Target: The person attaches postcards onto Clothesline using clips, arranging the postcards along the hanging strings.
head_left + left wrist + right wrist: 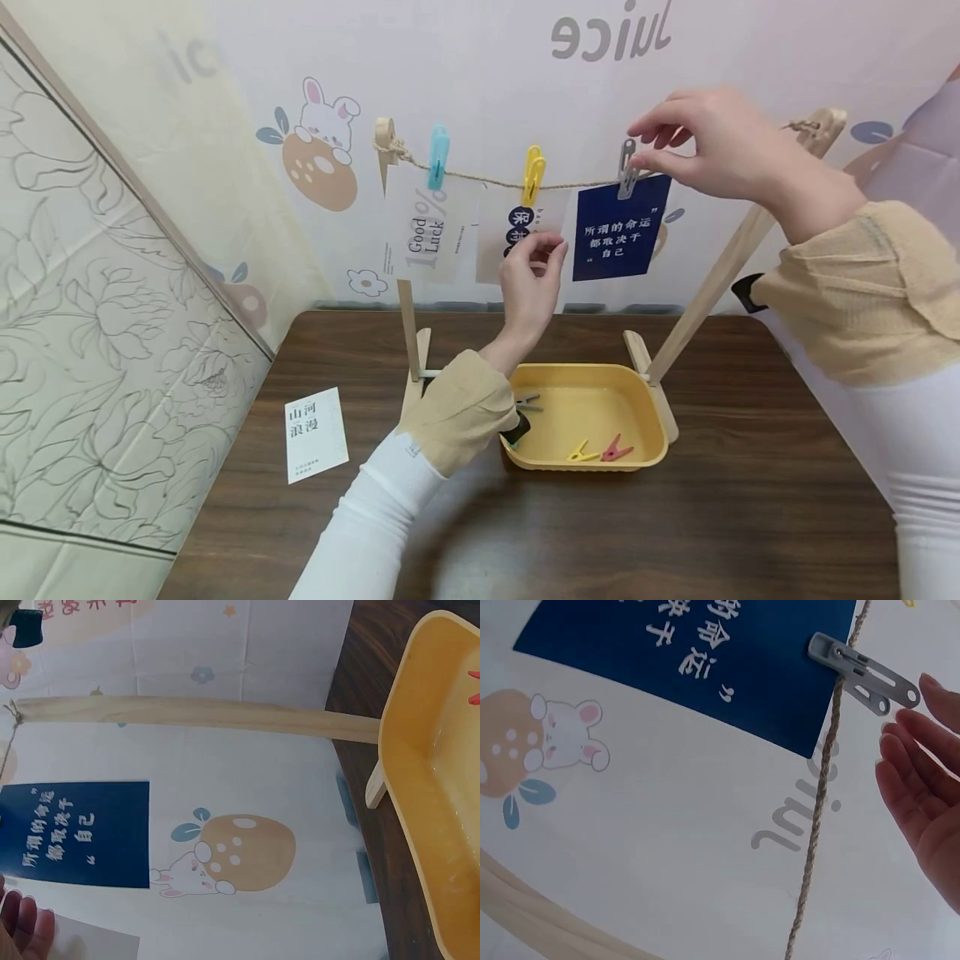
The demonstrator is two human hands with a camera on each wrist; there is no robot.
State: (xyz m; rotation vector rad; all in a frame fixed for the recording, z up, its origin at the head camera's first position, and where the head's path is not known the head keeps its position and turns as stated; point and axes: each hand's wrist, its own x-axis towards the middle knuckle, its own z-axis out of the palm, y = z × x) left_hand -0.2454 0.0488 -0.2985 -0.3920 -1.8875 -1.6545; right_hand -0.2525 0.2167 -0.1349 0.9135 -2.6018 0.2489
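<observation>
A grey clothespin (859,671) clips a dark blue card (621,229) with white lettering to a twine line (821,784). My right hand (723,150) is at the clothespin's handle ends, thumb and fingers apart around them and not squeezing in the right wrist view. Below the line, my left hand (531,279) is in front of a pale card (491,242), beside the blue card's edge, with loosely bent fingers and nothing held. That pale card hangs from a yellow clothespin (533,177). Further left, a blue clothespin (438,157) holds a white "Good Luck" card (431,237).
A wooden frame (708,292) carries the line. At its foot stands a yellow basin (592,375) holding a yellow clothespin (582,452), a red clothespin (617,450) and a grey clothespin (528,402). A white card (317,437) lies on the brown table (712,525) at left.
</observation>
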